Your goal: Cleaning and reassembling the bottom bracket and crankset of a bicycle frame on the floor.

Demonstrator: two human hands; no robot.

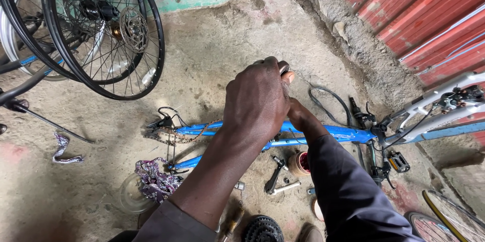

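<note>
Curling tight, my left hand (257, 98) wraps something I can't make out; only a pale tip shows at the knuckles. My right hand (297, 113) sits mostly hidden behind it, grip unclear. Below lies the blue bicycle frame (343, 133), its front cut off.

A blue bicycle frame (323, 133), wheels off, lies sideways on the concrete floor, chain drooping.

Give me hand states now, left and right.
Left hand: closed in a fist over something small; the object is hidden.
Right hand: mostly hidden behind the left; cannot be told.
</note>
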